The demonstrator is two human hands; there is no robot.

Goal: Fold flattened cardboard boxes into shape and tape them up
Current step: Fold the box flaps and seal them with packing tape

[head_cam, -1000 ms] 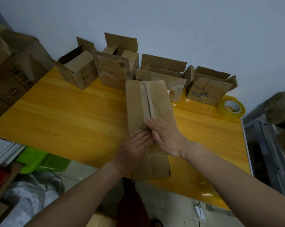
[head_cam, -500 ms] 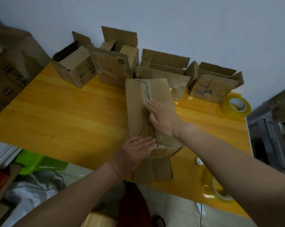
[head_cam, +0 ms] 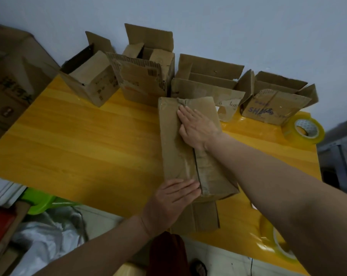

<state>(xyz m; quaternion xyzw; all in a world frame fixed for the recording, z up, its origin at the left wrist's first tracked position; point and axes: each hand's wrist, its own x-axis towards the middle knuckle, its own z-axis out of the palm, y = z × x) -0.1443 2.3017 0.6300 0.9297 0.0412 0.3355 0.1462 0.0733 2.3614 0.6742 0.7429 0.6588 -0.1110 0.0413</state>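
Note:
A long brown cardboard box [head_cam: 174, 148] lies on the yellow table [head_cam: 85, 140], its flaps closed with clear tape along the middle seam. My right hand [head_cam: 198, 126] lies flat on the far part of that seam, fingers straight and pointing away from me. My left hand [head_cam: 172, 198] presses flat on the near end of the box beside the seam. A loose flap [head_cam: 204, 216] hangs over the table's near edge. One roll of clear yellowish tape [head_cam: 305, 129] stands at the far right, and another tape roll [head_cam: 278, 244] sits under my right forearm.
Several folded, open-topped cardboard boxes [head_cam: 142, 80] stand in a row along the wall at the back of the table. A large carton [head_cam: 11, 82] stands at the left. A green stool [head_cam: 39, 200] and a white bag [head_cam: 47, 242] are below the table's near-left edge.
My right hand has slid along the taped seam from the near end toward the far end of the box. My left hand stays pressed on the near end.

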